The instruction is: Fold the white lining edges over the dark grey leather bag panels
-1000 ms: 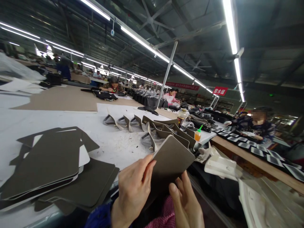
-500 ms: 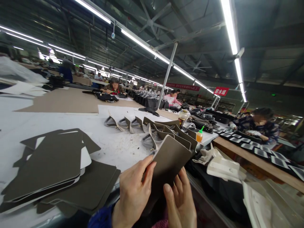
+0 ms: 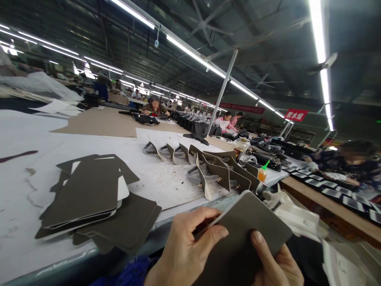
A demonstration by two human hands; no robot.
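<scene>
**Item:** grey-brown textured panel, rounded corners, flat, held low in front of the body, off the near edge of the table and clear of it.

**Left hand**: closed on the panel's left edge, thumb on the upper face, index finger arched over the edge.

**Right hand**: clamped on the lower right part, thumb pressed on top, remaining fingers underneath.

**Nearby:**
- stack of like panels on the table, to the left
- row of folded pieces with metal fittings further back
- small orange bottle with green cap, beside them
- white trays to the right
- co-worker at the next bench, well apart

**Risks, as judged:**
- Crease or kink in the panel, from thumbs pressing in while it spans unsupported between two grips.
- Scuffing of the textured face, from thumb pressure or nails.
- Drop into the lap or to the floor, from either pinch slackening with no surface below.
- Snag on the table edge, close to the left hand.

**Not legible:**
- Underside of the panel and the fingers beneath it.
- Dark gap at the left edge between index finger and thumb: single layer or two, impossible to tell.
- Both wrists cut off by the lower border; only a blue sleeve showing.
- Far benches blurred.
</scene>
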